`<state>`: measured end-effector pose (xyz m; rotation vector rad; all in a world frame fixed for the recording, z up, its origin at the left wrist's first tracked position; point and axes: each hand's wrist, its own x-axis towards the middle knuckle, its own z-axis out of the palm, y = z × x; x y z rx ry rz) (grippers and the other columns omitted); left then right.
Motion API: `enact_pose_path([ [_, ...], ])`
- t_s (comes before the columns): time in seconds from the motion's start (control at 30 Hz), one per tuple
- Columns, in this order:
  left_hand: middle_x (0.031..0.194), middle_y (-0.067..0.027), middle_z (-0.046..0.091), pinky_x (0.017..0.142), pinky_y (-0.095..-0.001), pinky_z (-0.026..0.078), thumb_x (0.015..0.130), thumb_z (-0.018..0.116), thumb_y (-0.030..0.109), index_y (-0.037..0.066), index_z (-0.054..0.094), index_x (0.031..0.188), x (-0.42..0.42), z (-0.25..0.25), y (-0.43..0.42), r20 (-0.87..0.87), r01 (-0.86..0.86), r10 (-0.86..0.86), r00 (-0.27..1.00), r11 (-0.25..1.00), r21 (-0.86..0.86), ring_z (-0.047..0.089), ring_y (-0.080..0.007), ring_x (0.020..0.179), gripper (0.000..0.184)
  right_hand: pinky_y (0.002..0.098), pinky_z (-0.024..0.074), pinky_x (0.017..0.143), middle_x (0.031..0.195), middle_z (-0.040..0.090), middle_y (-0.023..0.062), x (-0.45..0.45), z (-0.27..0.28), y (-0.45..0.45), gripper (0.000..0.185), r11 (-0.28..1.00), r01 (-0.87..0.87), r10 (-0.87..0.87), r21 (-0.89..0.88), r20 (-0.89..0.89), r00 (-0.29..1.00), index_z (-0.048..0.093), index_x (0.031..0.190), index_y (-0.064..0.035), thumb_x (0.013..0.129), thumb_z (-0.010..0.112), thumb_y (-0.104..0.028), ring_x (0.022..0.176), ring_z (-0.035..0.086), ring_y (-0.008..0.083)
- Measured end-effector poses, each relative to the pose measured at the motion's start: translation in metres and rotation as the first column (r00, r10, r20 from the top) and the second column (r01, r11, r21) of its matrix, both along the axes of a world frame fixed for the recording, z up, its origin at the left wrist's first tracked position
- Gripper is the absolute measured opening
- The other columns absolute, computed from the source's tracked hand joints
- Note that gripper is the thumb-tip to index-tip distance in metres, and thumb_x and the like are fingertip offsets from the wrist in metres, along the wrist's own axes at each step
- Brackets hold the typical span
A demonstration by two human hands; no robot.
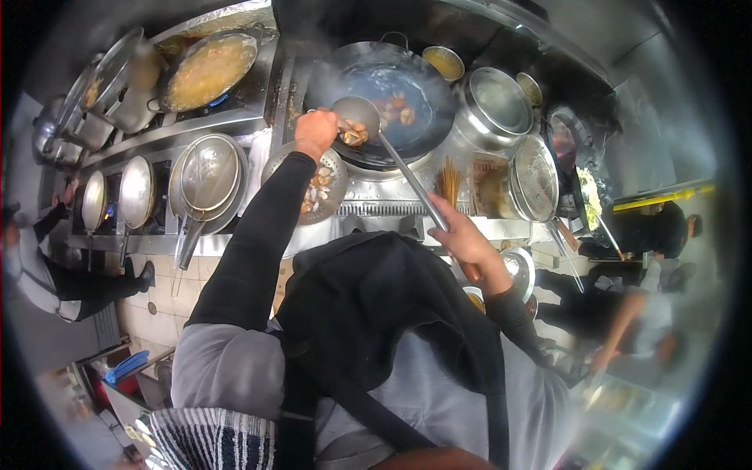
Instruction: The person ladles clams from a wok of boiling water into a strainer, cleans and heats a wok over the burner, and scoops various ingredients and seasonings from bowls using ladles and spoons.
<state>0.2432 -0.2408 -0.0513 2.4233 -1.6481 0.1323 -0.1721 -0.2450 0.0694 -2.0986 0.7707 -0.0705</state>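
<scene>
My right hand [464, 239] grips the long handle of a ladle [356, 108]. The ladle's bowl is over the near left edge of a large wok [329, 86] and carries brown food pieces [353, 133]. More brown pieces [396, 108] sit in the steaming, cloudy liquid inside the wok. My left hand [317, 131] is closed right beside the ladle's bowl; whatever its fingers hold is hidden. Under my left wrist stands a perforated metal bowl [337, 184] with pale and brown pieces in it, partly covered by my forearm.
Left, a pan of bubbling orange-brown food [213, 72] sits near stacked strainers [210, 174] and small pans [138, 192]. Right are a metal pot [495, 102], a wire strainer [536, 178] and a bamboo brush [448, 184]. Other people [43, 266] work at both sides.
</scene>
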Motion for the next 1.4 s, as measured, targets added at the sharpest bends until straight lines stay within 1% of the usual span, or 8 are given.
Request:
enact_pose_path([
  [0.07,0.103,-0.0135,0.075,0.081,-0.0477,0.06,0.098,0.057,0.025,0.018,0.079,0.101,-0.005,0.002,0.01,-0.045,-0.031,0.027,0.999,0.995,-0.093,0.075,-0.0357,0.091,0.023,0.0305,0.0497,0.054,0.077,0.059,0.0037,0.007,0.023,-0.002,0.079,0.894,0.163,-0.127,0.418,-0.112,0.986,0.032,0.164,-0.0135,0.093,0.067,-0.004,0.057,0.056,0.0128],
  [0.4,0.113,-0.0149,0.074,0.084,-0.0499,0.06,0.095,0.063,0.026,0.017,0.075,0.121,-0.013,-0.001,0.093,-0.194,-0.253,0.236,0.952,0.965,-0.07,0.074,-0.038,0.094,0.029,0.0223,0.034,0.04,0.067,0.043,-0.0031,-0.002,0.003,-0.033,0.07,0.49,0.113,-0.309,0.864,0.052,0.95,0.031,0.163,-0.0074,0.098,0.056,-0.002,0.049,0.042,0.0065],
  [0.6,0.119,-0.0144,0.073,0.09,-0.0471,0.058,0.091,0.071,0.027,0.012,0.072,0.127,-0.039,0.018,0.109,-0.424,-0.313,0.196,0.884,0.922,-0.228,0.072,-0.0367,0.104,0.039,0.0214,0.0332,0.039,0.069,0.043,-0.0012,0.001,0.008,-0.027,0.068,0.405,0.038,-0.326,0.913,0.105,0.94,0.033,0.163,-0.0099,0.099,0.053,0.001,0.049,0.043,0.0066],
  [0.67,0.104,-0.0122,0.074,0.088,-0.0442,0.058,0.089,0.076,0.031,0.014,0.071,0.13,-0.051,0.033,0.112,-0.442,-0.291,0.117,0.889,0.89,-0.35,0.072,-0.0316,0.099,0.044,0.0211,0.0356,0.041,0.07,0.044,-0.003,0.002,0.011,-0.025,0.069,0.398,0.013,-0.281,0.917,0.108,0.954,0.032,0.164,-0.013,0.1,0.056,0.0,0.049,0.042,0.0048],
  [0.83,0.14,-0.0129,0.053,0.095,-0.0451,0.056,0.076,0.089,0.028,0.017,0.06,0.143,-0.053,0.041,0.11,-0.309,-0.186,0.056,0.949,0.894,-0.407,0.065,-0.0363,0.112,0.074,0.0224,0.0365,0.039,0.065,0.046,-0.0037,0.013,0.021,-0.011,0.071,0.546,-0.018,-0.168,0.838,0.131,0.977,0.03,0.165,-0.0128,0.1,0.055,0.003,0.047,0.043,0.0047],
  [0.93,0.14,-0.0128,0.052,0.098,-0.047,0.055,0.075,0.09,0.024,0.017,0.062,0.141,-0.053,0.044,0.11,-0.321,-0.172,0.075,0.944,0.943,-0.285,0.063,-0.039,0.114,0.072,0.0227,0.0386,0.04,0.063,0.046,-0.0047,0.019,0.025,-0.008,0.072,0.604,-0.014,-0.107,0.797,0.099,0.989,0.03,0.165,-0.0135,0.1,0.056,0.003,0.047,0.043,0.0047],
  [1.17,0.119,-0.0141,0.058,0.094,-0.045,0.055,0.079,0.08,0.011,0.009,0.066,0.114,-0.049,0.003,0.127,-0.383,-0.179,-0.024,0.923,0.857,-0.483,0.064,-0.0362,0.11,0.037,0.0229,0.0431,0.042,0.064,0.047,-0.0064,0.026,0.027,-0.004,0.074,0.643,-0.019,-0.032,0.765,0.052,0.998,0.03,0.165,-0.0142,0.099,0.059,0.001,0.046,0.044,0.0044],
  [1.4,0.116,-0.0151,0.059,0.092,-0.046,0.055,0.082,0.079,0.014,0.006,0.061,0.112,-0.06,0.014,0.149,-0.5,-0.242,0.019,0.866,0.89,-0.386,0.064,-0.038,0.106,0.035,0.0229,0.0433,0.042,0.065,0.048,-0.0066,0.028,0.025,-0.003,0.074,0.651,0.001,-0.036,0.759,0.029,0.999,0.03,0.165,-0.0143,0.099,0.061,0.0,0.046,0.045,0.004],
])
